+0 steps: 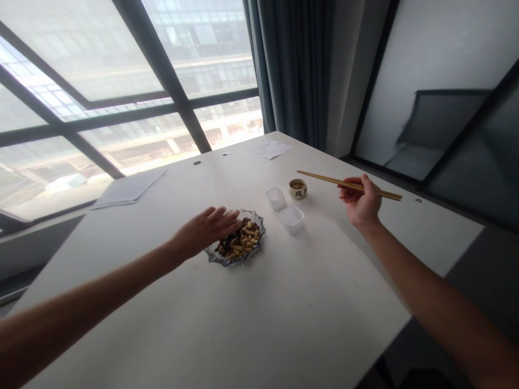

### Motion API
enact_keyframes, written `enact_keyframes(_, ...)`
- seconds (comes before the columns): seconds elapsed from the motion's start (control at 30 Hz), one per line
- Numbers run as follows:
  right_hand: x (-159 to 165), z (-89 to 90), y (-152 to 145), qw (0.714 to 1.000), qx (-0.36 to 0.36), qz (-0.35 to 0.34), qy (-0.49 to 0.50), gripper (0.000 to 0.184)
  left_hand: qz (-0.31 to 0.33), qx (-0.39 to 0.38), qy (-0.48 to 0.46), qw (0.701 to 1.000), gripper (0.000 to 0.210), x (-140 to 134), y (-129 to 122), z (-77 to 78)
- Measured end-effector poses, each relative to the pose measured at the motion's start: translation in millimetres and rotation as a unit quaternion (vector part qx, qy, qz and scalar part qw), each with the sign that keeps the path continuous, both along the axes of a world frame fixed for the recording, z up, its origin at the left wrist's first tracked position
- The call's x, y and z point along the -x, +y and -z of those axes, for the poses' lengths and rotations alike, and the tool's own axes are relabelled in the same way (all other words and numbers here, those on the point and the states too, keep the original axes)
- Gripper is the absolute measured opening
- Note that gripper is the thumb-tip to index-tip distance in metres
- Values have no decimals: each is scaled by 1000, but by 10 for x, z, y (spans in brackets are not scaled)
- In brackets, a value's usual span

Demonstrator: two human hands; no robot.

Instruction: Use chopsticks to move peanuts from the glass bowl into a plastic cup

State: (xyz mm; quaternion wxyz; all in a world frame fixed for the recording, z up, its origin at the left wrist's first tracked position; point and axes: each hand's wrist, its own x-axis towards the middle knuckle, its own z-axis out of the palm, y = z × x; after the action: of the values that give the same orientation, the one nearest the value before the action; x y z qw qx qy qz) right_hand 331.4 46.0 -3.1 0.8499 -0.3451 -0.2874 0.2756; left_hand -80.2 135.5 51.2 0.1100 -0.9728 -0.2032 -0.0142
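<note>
Over the scalloped transparent-glass bowl: my left grip, palm down, fingers extended and close together; whether they touch the rim, I cannot tell.
Bowl contents: yellowish, peanut-like pieces beside dark brown pieces.
Chopsticks: two long, slim, pale-brown sticks, pinched in my right grip, raised and well apart from the bowl; tips together, no piece seen between them.
Near the tips: small round cream cup with dark markings; brownish pieces inside.
Between bowl and cup: two square translucent plastic tubs, side by side.
Step in hand: by my judgement, chopsticks readied, no piece lifted.
Next move: by my judgement, calls for parted tips and a steady bowl.
Desk: broad, smooth, white top; white paper sheets at the window side, more white papers toward the far corner.
Room: dark-framed window, dark blue curtain; frosted-glass panel at right.
</note>
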Motion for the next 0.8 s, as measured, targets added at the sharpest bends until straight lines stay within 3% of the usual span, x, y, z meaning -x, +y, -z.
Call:
enact_keyframes(0.13, -2, -7, -6, 1000, 2, -2, 3, 38, -29, 3, -35, 999, 59, 17, -64, -61)
enact_keyframes(0.3, 27, -15, -12, 1000, 0, -6, 3, 39, -97, -4, -150, 984, 54, 10, -75, -143)
enact_keyframes(0.5, 62, -62, -59, 1000, -6, -22, -8, 39, -107, 17, -231, 967, 60, -42, -185, -192)
enact_keyframes(0.67, 482, -192, -312, 983, -39, -143, -111, 41, -95, 12, -208, 974, 58, -126, -273, -165)
enact_keyframes(0.8, 1061, -280, -373, 918, -22, -275, -285, 42, -91, 9, -175, 980, 57, -176, -295, -128)
